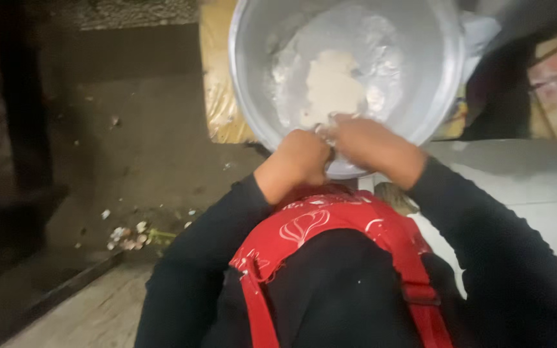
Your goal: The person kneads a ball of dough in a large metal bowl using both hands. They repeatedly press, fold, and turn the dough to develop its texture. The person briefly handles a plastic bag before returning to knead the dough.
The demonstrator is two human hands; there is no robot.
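A large round metal bowl (433,77) sits ahead of me, with a pale lump of dough (331,87) and loose flour on its bottom. My left hand (301,158) is curled into a fist at the bowl's near rim. My right hand (369,142) is closed beside it, fingers reaching over the rim toward the dough. The two hands touch each other, and something small and pale shows between the fingertips; I cannot tell what it is. Black sleeves cover both arms, and a red patterned apron (330,225) covers my chest.
The bowl rests on a yellowish plastic-wrapped surface (217,96). A dark floor (130,142) lies to the left, with small white scraps (127,235) scattered on it. A pale tiled surface (523,187) lies to the right. A dark object (504,96) stands at the upper right.
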